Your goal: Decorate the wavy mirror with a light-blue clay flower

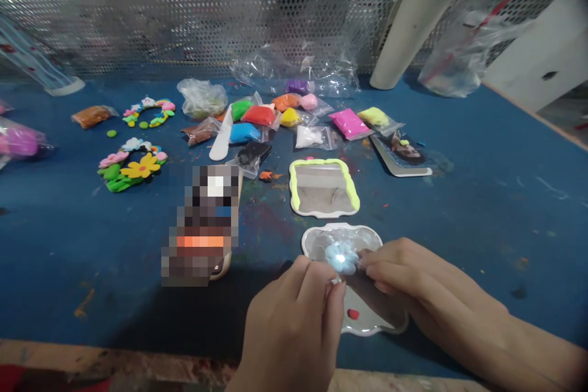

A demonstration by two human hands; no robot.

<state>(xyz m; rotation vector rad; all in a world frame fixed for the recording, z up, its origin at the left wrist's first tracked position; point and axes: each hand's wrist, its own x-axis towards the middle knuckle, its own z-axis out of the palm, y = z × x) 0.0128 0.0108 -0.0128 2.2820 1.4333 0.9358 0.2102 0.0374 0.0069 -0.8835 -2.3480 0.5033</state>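
A light blue flower-shaped clay piece (341,257) in clear plastic is held over a white-rimmed mirror (374,332). My left hand (298,312) pinches the plastic at its lower left, fingers closed. On the flower's right side, my right hand (408,275) grips the plastic between thumb and fingertips. A small red clay bit (353,314) lies on the mirror between the hands. Just beyond is a second white-framed mirror (324,187), edged with yellow-green clay along its top and sides.
A phone (204,226) lies left of the mirrors. Bagged clay (260,115), a white spatula (222,138) and two decorated rings (149,111) lie farther back. A tumbler (416,24) stands at the back right, near a plastic bag (454,64). A small booklet-like item (402,156) rests at right.
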